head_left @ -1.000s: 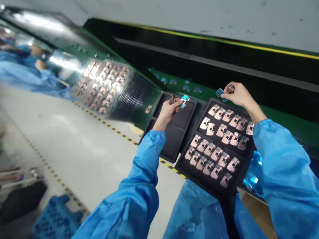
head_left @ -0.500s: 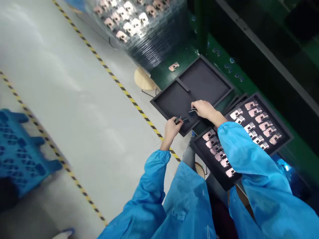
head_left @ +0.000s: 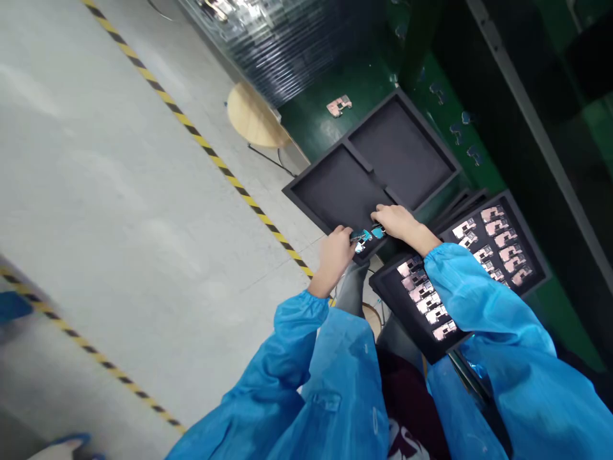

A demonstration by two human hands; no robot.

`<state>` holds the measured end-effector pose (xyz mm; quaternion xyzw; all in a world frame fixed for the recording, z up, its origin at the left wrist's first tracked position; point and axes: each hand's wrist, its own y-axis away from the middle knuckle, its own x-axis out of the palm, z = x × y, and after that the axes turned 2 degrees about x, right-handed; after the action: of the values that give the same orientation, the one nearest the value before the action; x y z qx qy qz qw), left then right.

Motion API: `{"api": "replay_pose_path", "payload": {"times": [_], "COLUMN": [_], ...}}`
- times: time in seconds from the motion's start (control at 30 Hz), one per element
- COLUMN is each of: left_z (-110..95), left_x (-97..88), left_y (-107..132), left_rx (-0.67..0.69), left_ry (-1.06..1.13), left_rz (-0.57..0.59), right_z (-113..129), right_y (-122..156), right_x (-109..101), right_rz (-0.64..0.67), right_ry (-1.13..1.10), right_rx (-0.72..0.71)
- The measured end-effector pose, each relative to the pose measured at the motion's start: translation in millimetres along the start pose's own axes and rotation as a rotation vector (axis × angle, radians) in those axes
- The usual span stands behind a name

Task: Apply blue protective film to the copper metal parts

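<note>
My left hand is closed on a small circuit board at the near corner of a black divided tray. Beside it, my right hand pinches another small board over the same corner; its far side shows teal. The rest of this tray's two compartments shows bare black. Under my right forearm lies a second black tray holding several pinkish boards in rows. My right sleeve hides part of those rows.
A loose pinkish board lies on the green bench. Beyond it stands a stack of clear trays. A round wooden stool is left of the bench. Several small parts lie along the right side. Yellow-black tape crosses the floor.
The view has shifted, with the clear tray stack moving up and partly out of sight. Both hands are lower over the tray's near corner, and the boards there now show bright teal faces.
</note>
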<state>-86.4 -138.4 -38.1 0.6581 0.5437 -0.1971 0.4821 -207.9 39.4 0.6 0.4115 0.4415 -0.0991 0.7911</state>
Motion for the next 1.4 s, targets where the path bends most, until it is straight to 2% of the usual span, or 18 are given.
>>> {"api": "replay_pose_path", "payload": {"times": [0.1, 0.2, 0.3, 0.37, 0.43, 0.53, 0.6, 0.67, 0.83, 1.0, 1.13, 1.3, 1.4], "left_z": [-4, -2, 2, 5, 7, 9, 10, 10, 12, 13, 17, 16, 12], "left_x": [-3.3, -13.0, -24.8, -30.6, -33.3, -31.3, -27.9, -24.6, -23.0, -27.9, -30.4, -28.6, -28.3], "left_y": [-1, -9, -21, -30, -37, -42, -42, -39, -35, -38, -36, -28, -22], "left_rx": [-0.046, -0.125, -0.174, -0.190, -0.159, -0.064, -0.023, -0.008, 0.008, -0.011, 0.005, -0.006, -0.012], "left_ry": [0.130, 0.489, 0.859, 0.947, 0.837, 0.450, 0.252, 0.162, 0.143, 0.103, 0.090, 0.085, 0.077], "left_rz": [-0.065, -0.126, -0.080, -0.038, -0.062, -0.160, -0.167, -0.142, -0.138, -0.144, -0.089, 0.052, 0.024], "right_z": [-1, -12, -26, -32, -35, -33, -30, -28, -24, -23, -26, -22, -17], "right_y": [5, 8, 3, -2, -7, -14, -18, -23, -34, -37, -40, -40, -35], "right_x": [4, 8, 11, 13, 13, 14, 14, 13, 5, 0, 0, 1, 1], "right_rz": [-0.067, -0.185, -0.174, -0.137, -0.132, -0.199, -0.254, -0.271, -0.202, -0.224, -0.215, -0.173, -0.155], "right_ry": [-0.048, -0.287, -0.571, -0.686, -0.715, -0.624, -0.548, -0.507, -0.444, -0.218, -0.141, -0.091, -0.080], "right_rx": [0.041, 0.095, 0.142, 0.168, 0.165, 0.111, 0.059, 0.023, 0.009, -0.075, -0.181, -0.279, -0.268]}}
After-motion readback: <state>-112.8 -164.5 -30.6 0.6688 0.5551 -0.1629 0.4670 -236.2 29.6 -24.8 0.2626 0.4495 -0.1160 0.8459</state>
